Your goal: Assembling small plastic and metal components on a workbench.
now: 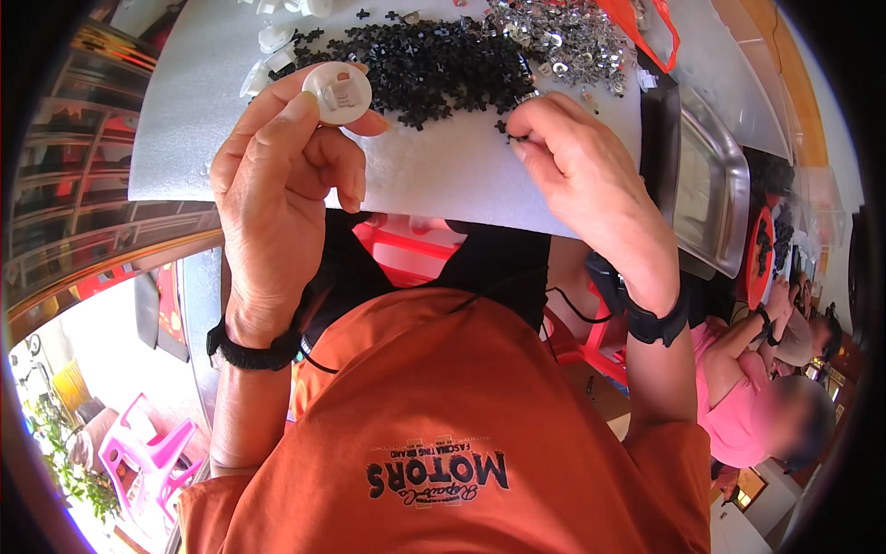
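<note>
My left hand [277, 175] is raised over the front left of the work surface. Its thumb and fingers grip a round white plastic part [349, 98] by the edge, with a raised square frame on its face. At the right edge of a heap of black cross-shaped pieces [434, 69], my right hand [591, 171] pinches a small black piece [513, 138] between thumb and forefinger. Most of that piece is hidden by the fingertips. Several more white plastic parts [276, 37] lie at the heap's left side.
Small shiny metal pieces [581, 46] are piled at the back right, beside a red plastic bag [646, 28]. White sheeting [443, 175] covers the table. A metal tray [711, 185] stands to the right. Farther right sits another person in pink [738, 406].
</note>
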### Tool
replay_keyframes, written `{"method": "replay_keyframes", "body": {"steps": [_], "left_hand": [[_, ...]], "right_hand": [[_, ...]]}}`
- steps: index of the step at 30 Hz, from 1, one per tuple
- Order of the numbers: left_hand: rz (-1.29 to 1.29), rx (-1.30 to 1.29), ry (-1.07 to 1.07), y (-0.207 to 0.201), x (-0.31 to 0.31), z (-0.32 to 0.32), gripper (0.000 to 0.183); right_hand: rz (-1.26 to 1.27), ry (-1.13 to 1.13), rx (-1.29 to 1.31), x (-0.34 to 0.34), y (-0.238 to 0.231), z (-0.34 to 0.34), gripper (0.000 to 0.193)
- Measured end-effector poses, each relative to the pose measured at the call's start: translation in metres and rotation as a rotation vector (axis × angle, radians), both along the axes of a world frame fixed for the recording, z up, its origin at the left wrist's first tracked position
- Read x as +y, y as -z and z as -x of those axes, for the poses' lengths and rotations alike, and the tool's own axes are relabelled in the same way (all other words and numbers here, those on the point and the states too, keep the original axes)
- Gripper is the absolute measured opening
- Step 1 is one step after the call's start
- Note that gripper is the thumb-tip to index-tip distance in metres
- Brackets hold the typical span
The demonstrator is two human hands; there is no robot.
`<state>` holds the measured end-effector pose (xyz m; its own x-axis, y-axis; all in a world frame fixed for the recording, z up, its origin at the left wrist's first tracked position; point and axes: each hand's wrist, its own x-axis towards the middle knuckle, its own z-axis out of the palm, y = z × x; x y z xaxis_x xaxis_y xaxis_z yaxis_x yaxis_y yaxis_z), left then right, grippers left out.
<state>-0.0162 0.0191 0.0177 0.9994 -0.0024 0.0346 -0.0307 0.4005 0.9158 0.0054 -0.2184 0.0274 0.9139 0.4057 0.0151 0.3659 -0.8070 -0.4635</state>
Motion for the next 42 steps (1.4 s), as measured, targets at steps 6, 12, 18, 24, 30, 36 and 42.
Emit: {"method": "replay_keyframes", "body": {"steps": [6, 12, 18, 24, 30, 36, 42], "left_hand": [[-0.001, 0.003, -0.025, -0.001, 0.002, 0.001, 0.035], [-0.001, -0.007, -0.014, -0.001, 0.001, 0.0, 0.035], [-0.032, -0.009, -0.015, -0.001, -0.004, 0.003, 0.034], [-0.041, -0.017, -0.006, -0.001, -0.003, 0.005, 0.034], [-0.034, -0.01, 0.003, 0.0, -0.004, 0.006, 0.033], [-0.035, 0.015, 0.019, -0.002, -0.008, 0.008, 0.032], [-0.042, 0.064, 0.059, -0.002, -0.014, 0.008, 0.032]], "right_hand": [[-0.068, 0.002, -0.085, -0.005, -0.002, 0.01, 0.009], [0.053, 0.066, -0.04, -0.004, -0.002, 0.009, 0.01], [0.161, 0.082, -0.143, 0.012, 0.001, 0.009, 0.009], [0.12, 0.014, -0.175, 0.011, 0.001, 0.011, 0.008], [0.01, 0.018, -0.175, 0.01, 0.004, 0.014, 0.008], [0.08, 0.053, -0.173, 0.016, 0.007, 0.012, 0.006], [-0.055, 0.023, -0.106, 0.015, 0.007, 0.014, 0.005]]}}
